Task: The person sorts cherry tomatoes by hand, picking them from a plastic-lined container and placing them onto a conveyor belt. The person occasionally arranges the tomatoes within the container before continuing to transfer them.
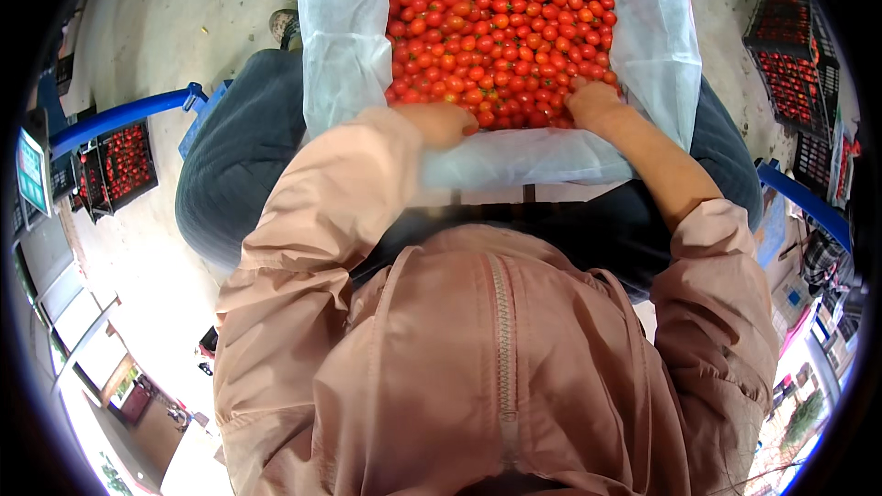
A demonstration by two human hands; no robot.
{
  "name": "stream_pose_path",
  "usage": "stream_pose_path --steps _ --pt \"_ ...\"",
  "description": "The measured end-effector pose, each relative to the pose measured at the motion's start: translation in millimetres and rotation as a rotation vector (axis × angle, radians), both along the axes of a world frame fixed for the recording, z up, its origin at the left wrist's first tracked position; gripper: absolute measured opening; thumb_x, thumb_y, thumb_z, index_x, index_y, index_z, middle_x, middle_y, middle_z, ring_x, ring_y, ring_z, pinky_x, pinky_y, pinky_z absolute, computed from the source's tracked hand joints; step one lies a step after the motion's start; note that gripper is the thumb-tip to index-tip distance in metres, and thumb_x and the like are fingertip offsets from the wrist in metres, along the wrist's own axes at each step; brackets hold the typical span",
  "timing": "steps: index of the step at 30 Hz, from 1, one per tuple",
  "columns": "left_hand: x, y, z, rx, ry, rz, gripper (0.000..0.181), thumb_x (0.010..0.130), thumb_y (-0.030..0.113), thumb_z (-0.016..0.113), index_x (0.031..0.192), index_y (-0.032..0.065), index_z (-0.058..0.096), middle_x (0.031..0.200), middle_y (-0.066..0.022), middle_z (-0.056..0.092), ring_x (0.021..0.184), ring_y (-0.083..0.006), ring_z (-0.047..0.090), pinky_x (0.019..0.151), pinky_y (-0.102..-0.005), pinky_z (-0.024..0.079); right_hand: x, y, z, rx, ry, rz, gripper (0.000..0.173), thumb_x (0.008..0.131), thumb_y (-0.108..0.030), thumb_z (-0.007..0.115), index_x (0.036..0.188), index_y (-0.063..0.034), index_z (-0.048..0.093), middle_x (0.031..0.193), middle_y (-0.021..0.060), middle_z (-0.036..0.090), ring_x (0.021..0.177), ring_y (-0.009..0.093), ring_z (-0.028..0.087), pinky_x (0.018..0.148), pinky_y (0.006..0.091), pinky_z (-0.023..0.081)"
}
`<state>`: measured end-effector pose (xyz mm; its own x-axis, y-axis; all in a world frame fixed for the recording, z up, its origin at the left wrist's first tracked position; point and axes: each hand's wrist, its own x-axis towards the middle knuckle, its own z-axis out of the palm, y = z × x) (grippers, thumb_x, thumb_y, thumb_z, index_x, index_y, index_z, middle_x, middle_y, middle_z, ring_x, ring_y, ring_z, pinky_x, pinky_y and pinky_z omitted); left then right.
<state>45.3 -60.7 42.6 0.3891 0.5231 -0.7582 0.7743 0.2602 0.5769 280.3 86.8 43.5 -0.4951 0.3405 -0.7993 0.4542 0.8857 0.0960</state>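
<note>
Many small red cherry tomatoes (496,48), a few of them orange, fill a crate lined with pale translucent sheeting (661,55) between my knees. My left hand (442,125), blurred, is over the near left edge of the tomatoes, by the liner; something red shows at its fingertips, but I cannot tell whether it is gripped. At the near right side of the tomatoes is my right hand (594,102), its fingers bent down among them and partly hidden. Both forearms come out of pushed-up pink jacket sleeves.
Dark plastic crates of tomatoes stand on the floor to the left (127,164) and right (792,62). A device with a lit display (33,171) is at the far left. Blue curved bars (131,116) run beside both legs. A dark shoe (284,26) shows beyond my left knee.
</note>
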Motion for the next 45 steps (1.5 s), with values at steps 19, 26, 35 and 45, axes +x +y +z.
stream_pose_path --steps 19,26,35,45 --pt "-12.6 43.3 -46.9 0.749 0.698 0.054 0.012 0.082 0.011 0.055 0.092 0.0062 0.060 0.090 -0.0120 0.060 0.079 -0.0284 0.064 0.066 -0.0403 0.051 -12.8 45.4 4.0 -0.027 0.432 -0.610 0.021 0.081 -0.015 0.053 0.088 -0.0022 0.067 0.097 0.0191 0.066 0.091 0.034 0.064 0.079 0.0442 0.051" --pt "-3.5 43.3 -48.9 0.833 0.776 0.013 0.016 0.072 0.006 0.063 0.088 0.0075 0.061 0.091 -0.0088 0.060 0.088 -0.0242 0.060 0.074 -0.0380 0.048 18.2 85.9 -38.6 0.269 0.696 -0.655 0.031 0.078 -0.002 0.052 0.107 -0.0075 0.062 0.113 0.0173 0.059 0.107 0.033 0.057 0.088 0.0419 0.048" --pt "-9.3 37.2 -45.9 0.875 0.615 0.022 0.012 0.078 0.003 0.054 0.090 0.0027 0.054 0.096 -0.0143 0.055 0.086 -0.0289 0.060 0.072 -0.0399 0.052 2.2 81.3 -21.5 0.180 0.533 -0.600 0.040 0.079 -0.004 0.054 0.117 -0.0133 0.060 0.119 0.0138 0.056 0.106 0.031 0.058 0.088 0.0415 0.048" --pt "-14.9 41.3 -34.5 0.766 0.585 0.294 0.019 0.075 0.007 0.065 0.091 0.0016 0.056 0.096 -0.0176 0.057 0.086 -0.0297 0.062 0.071 -0.0402 0.053 3.5 77.1 -20.5 0.174 0.504 -0.553 0.024 0.081 -0.014 0.058 0.105 -0.0112 0.059 0.107 0.0134 0.061 0.102 0.032 0.060 0.083 0.0437 0.048"
